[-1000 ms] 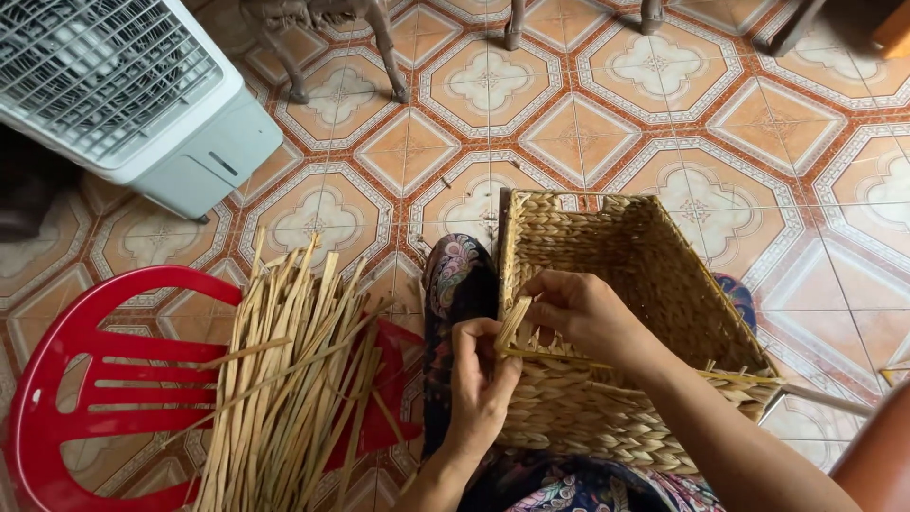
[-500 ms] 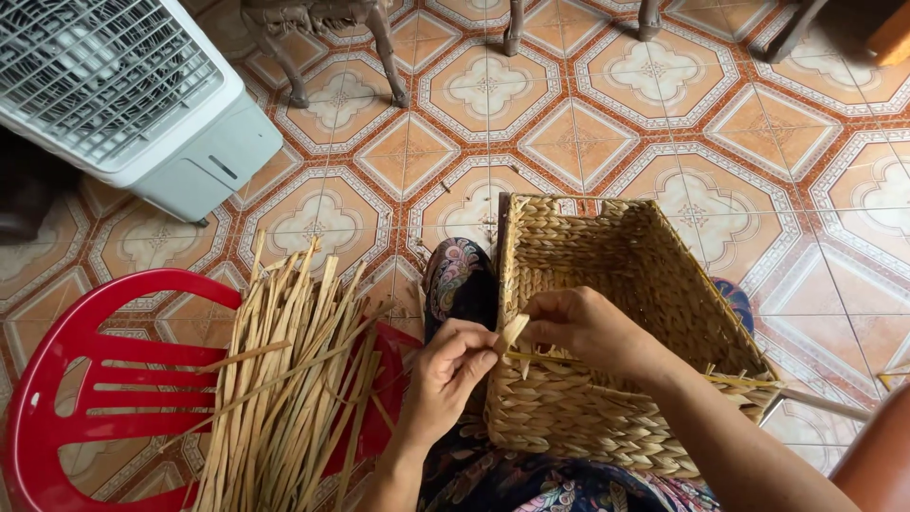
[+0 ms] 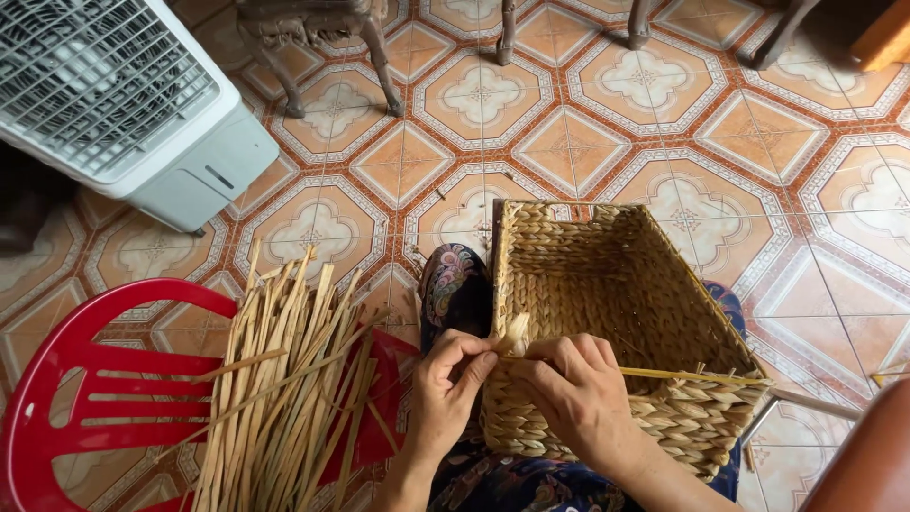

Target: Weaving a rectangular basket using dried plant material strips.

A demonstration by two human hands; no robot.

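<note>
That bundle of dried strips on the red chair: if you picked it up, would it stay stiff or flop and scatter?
The dried strips look thin and flat, so probably light and bendy. They lie loose and fanned, untied, so they would likely slide apart. Their ends overhang the red plastic chair, so a push might spill some.

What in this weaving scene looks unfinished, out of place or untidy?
The rectangular woven straw basket has an unfinished near rim, where bare thin sticks poke out sideways. Dried straw strips lie fanned loosely over the red plastic chair. Nothing looks spilled or broken.

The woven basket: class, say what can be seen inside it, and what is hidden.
Inside the woven basket only its plaited walls and floor show. The near inner corner is covered by the right hand and left hand pinching a straw strand.
</note>
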